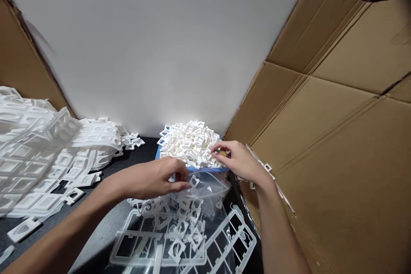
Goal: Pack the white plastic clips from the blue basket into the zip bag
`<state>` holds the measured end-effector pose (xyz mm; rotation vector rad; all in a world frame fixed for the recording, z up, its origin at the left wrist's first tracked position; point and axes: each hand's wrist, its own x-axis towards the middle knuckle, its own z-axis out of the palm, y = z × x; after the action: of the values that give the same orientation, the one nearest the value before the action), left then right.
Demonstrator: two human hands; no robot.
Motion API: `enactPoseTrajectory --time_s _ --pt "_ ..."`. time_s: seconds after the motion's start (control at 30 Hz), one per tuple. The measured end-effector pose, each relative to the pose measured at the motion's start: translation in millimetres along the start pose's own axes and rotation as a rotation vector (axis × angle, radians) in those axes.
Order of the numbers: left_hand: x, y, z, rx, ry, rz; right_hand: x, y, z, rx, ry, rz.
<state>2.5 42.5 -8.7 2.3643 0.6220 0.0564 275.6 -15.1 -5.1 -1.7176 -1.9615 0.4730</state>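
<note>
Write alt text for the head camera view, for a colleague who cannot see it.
The left hand pinches the mouth of a clear zip bag partly filled with small white plastic pieces, while the right hand rests on a heap of the same pieces in a blue container. White frame strips pile at left; cardboard stands at right.

Left hand (160, 177): palm down, fingers curled, thumb and fingertips pinched together, forearm reaching in from lower left.
Right hand (237, 160): just beside left hand, fingers bent, fingertips pinched, forearm rising from bottom edge.
</note>
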Motion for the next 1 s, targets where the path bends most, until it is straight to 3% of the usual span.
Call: enactPoseTrajectory --time_s 0.1,0.27,0.43,0.57,0.67,0.77,1.0 --pt "0 2 -1.5 -0.044 -0.083 0.017 11 15 11 -0.116 0.236 0.101" --pt "-2 5 -4.2 -0.14 -0.181 0.039 23 32 25 -0.062 0.258 0.14" --pt "-7 10 -9.2 -0.205 -0.181 0.067 23 34 19 0.055 0.258 0.119" --pt "-6 10 -8.3 -0.236 -0.127 0.034 14 16 7 0.32 0.184 0.034" --pt "0 6 -4.6 -0.262 0.061 0.0 4 -8 1 0.507 0.092 0.01" --pt "4 6 -1.9 -0.324 0.218 0.094 -5 -31 -1 0.563 0.051 -0.005" --pt "3 19 1.7 -0.625 0.176 0.249 -14 -56 -2 0.563 0.09 -0.042"
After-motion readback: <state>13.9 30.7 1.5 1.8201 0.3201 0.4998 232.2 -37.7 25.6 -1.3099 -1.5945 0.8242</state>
